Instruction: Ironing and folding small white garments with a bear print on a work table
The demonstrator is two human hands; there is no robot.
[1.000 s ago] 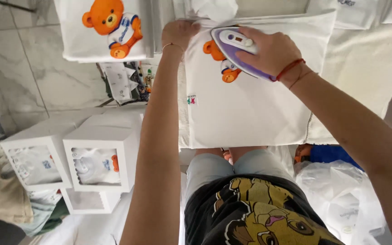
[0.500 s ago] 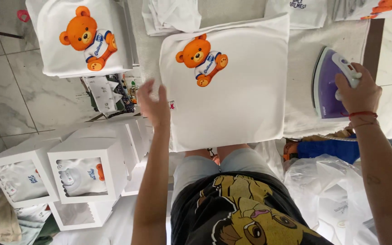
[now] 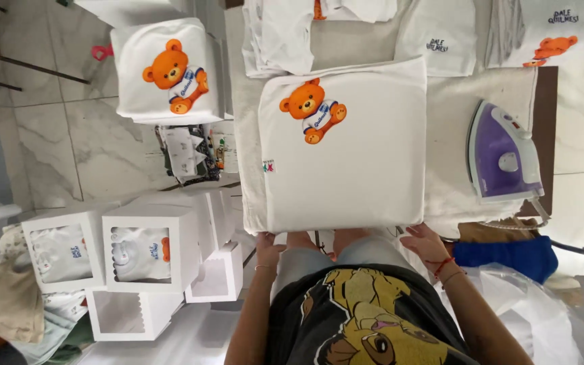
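Both hands sit at the near edge of the folded white garment [image 3: 346, 149] — the one with the orange bear print [image 3: 312, 110] — which lies flat on the cloth-covered ironing surface [image 3: 481, 88].

Left hand [image 3: 265, 245]: I see it at the garment's near left corner, fingers curled up against the hem. Whether it pinches the cloth or only touches the edge, I cannot tell from this angle. Forearm runs straight up from my lower frame, wrist carrying a thin bracelet.

Right hand [image 3: 426, 245]: loosely spread, fingers relaxed, nothing in it. Fingertips reach toward the near right corner of the garment and appear to just meet the edge; contact is not certain. A red cord circles the wrist. Forearm comes in at a slant from the lower right.

Garment relative to hands: it stretches away from both, squared off, bear print on the far left part, a small tag at its left edge.

Purple iron [image 3: 503, 154] — lying on the cloth to the right of the garment, well apart from the right hand, untouched.

Around: a second folded bear-print garment [image 3: 167, 71] on a separate stack to the left; more folded white pieces [image 3: 285, 34] at the far side of the surface; white window boxes [image 3: 140, 251] down on the left, by the marble floor [image 3: 62, 142]; a blue cloth [image 3: 508, 255] just beside the right wrist.
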